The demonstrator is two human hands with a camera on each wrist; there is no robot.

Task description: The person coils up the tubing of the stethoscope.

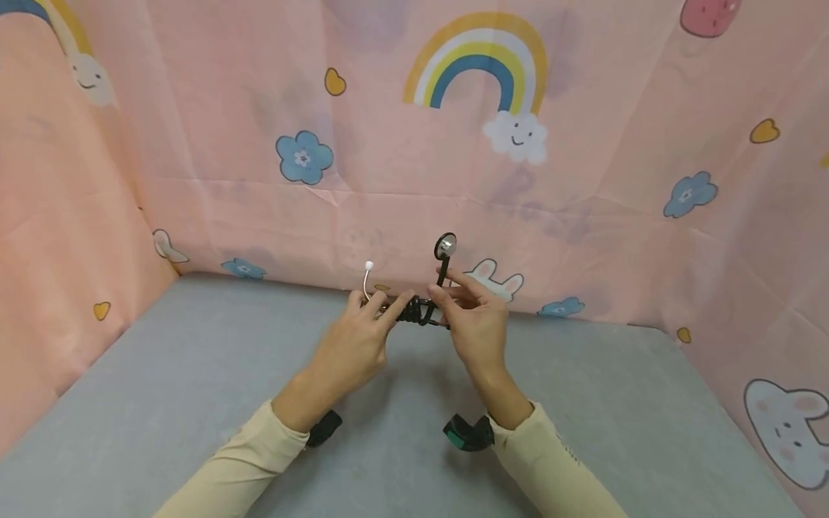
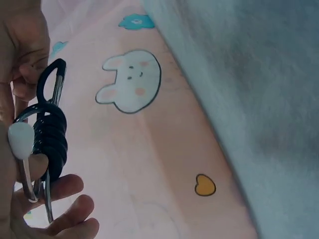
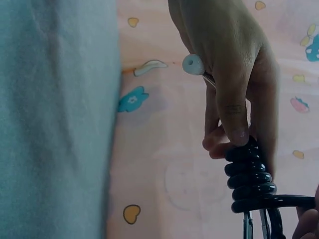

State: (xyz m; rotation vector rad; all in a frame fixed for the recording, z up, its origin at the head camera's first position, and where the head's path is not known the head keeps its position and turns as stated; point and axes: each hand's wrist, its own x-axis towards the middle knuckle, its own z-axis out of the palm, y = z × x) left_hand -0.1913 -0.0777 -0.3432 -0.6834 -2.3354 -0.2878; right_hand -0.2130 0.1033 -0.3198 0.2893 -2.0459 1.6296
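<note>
Held up above the grey table is a stethoscope, its black tubing (image 1: 410,311) wound in several tight turns around the metal ear tubes (image 2: 48,199). My left hand (image 1: 352,342) grips the ear-tube end, thumb and fingers at the coil. One white ear tip (image 3: 192,64) pokes out beyond that hand. On the other side, my right hand (image 1: 481,324) pinches the free length of tubing just below the round chest piece (image 1: 445,246), which points upward. In the right wrist view this free tubing leads from the last turn towards the right fingers (image 3: 306,224) at the frame's edge.
A grey cloth-covered table (image 1: 194,403) lies below both hands. Pink printed fabric (image 1: 376,165) hangs behind it and along both sides. Dark wrist-worn devices (image 1: 469,433) sit under each forearm.
</note>
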